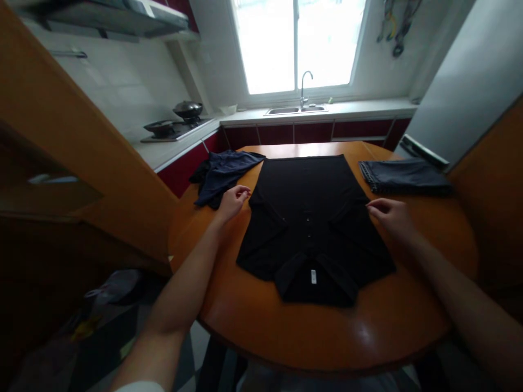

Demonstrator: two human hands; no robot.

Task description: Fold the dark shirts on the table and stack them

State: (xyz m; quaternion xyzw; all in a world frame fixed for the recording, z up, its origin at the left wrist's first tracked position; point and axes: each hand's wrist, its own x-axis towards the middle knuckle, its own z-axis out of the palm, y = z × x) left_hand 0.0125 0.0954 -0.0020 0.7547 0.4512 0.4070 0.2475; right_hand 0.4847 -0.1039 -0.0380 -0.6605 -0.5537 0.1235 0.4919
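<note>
A black polo shirt (302,188) lies spread front side up, its collar towards me and its hem at the far side. A small white label shows inside the collar, and both short sleeves lie out to the sides. My left hand (232,204) is at the shirt's left edge, fingers curled and pinched on the side seam. Across from it, my right hand (392,218) pinches the right edge between thumb and fingers. Both forearms rest low over the table.
The round wooden table (261,326) bears a crumpled dark blue garment (226,169) on the left and folded dark jeans (408,177) on the right. Beyond are a counter with a sink (281,111), a stove with pans (188,110), and a fridge (461,81) at right.
</note>
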